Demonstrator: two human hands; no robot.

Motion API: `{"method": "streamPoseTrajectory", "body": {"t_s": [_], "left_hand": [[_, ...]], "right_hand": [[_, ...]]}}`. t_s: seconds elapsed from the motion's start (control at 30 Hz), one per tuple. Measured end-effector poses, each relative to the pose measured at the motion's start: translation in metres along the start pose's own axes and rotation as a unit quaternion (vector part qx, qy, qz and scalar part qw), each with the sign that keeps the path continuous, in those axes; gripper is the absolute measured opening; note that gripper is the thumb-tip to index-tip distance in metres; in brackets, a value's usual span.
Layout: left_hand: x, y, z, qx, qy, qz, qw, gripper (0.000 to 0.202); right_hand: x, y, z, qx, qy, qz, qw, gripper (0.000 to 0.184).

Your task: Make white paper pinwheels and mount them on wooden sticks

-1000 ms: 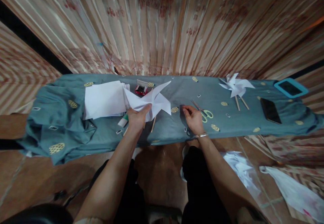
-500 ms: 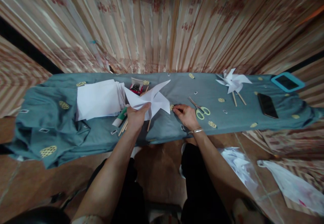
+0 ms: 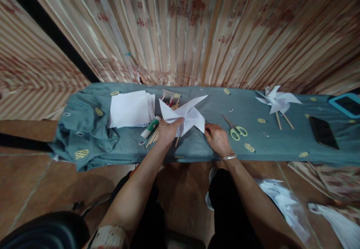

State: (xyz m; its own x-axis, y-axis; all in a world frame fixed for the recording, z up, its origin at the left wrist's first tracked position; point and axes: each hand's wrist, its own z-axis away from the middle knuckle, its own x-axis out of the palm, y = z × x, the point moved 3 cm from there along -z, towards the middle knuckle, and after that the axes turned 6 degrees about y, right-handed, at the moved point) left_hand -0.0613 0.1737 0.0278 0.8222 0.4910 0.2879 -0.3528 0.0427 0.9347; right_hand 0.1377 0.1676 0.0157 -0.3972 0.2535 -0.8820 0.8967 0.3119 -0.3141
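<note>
A white paper pinwheel [image 3: 194, 117] is gripped in my left hand [image 3: 169, 129], the thumb pressed on its face near the centre. A wooden stick [image 3: 177, 141] shows below the pinwheel. My right hand [image 3: 218, 138] is closed in a pinch at the pinwheel's right blade tip; whether it holds the paper or some small thing is hidden. Scissors with pale green handles [image 3: 238, 132] lie just right of that hand. Beside my left hand are a green and white glue stick [image 3: 151, 127], several wooden sticks [image 3: 153, 138] and a small open box [image 3: 168, 98] of dark small pieces.
A stack of white paper [image 3: 131, 109] lies on the left of the grey-green cloth [image 3: 197, 153]. To the right are finished-looking pinwheels [image 3: 277, 98] on sticks, a dark phone [image 3: 323, 132] and a blue-framed device [image 3: 345, 104]. Plastic bags [image 3: 284, 200] lie on the floor.
The view has swung left, so things sit further right in it. My right hand has come closer to the pinwheel's right blade tip. My left hand keeps its hold on the pinwheel.
</note>
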Motion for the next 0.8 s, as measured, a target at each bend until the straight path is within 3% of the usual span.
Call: {"method": "streamPoseTrajectory", "body": {"t_s": [0.1, 0.2, 0.3, 0.4, 0.5, 0.63, 0.7, 0.8], "left_hand": [[0.002, 0.002, 0.002, -0.014, -0.012, 0.028, 0.999, 0.029], [0.004, 0.003, 0.003, -0.023, -0.019, 0.047, 0.998, 0.03], [0.005, 0.002, 0.004, -0.016, -0.022, 0.035, 0.999, 0.029], [0.007, -0.001, 0.005, 0.0, -0.028, 0.001, 1.0, 0.024], [0.012, -0.002, 0.01, 0.024, -0.045, -0.014, 0.999, 0.022], [0.02, -0.001, 0.019, 0.068, -0.072, -0.021, 0.995, 0.019], [0.022, -0.001, 0.024, 0.068, -0.08, -0.036, 0.994, 0.019], [0.024, -0.004, 0.028, 0.06, -0.082, -0.064, 0.993, 0.018]], "right_hand": [[-0.003, 0.004, -0.001, 0.033, 0.01, -0.036, 0.999, 0.02], [-0.016, 0.017, -0.006, 0.119, 0.048, -0.112, 0.985, 0.018], [-0.036, 0.024, -0.01, 0.193, 0.123, -0.265, 0.937, 0.02], [-0.05, 0.008, -0.008, 0.184, 0.134, -0.399, 0.888, 0.021], [-0.056, -0.024, 0.003, 0.145, 0.1, -0.402, 0.898, 0.016], [-0.062, -0.057, 0.013, 0.064, 0.093, -0.299, 0.948, 0.011], [-0.066, -0.061, 0.012, 0.029, 0.119, -0.229, 0.966, 0.012], [-0.068, -0.053, 0.009, 0.015, 0.157, -0.176, 0.972, 0.013]]}}
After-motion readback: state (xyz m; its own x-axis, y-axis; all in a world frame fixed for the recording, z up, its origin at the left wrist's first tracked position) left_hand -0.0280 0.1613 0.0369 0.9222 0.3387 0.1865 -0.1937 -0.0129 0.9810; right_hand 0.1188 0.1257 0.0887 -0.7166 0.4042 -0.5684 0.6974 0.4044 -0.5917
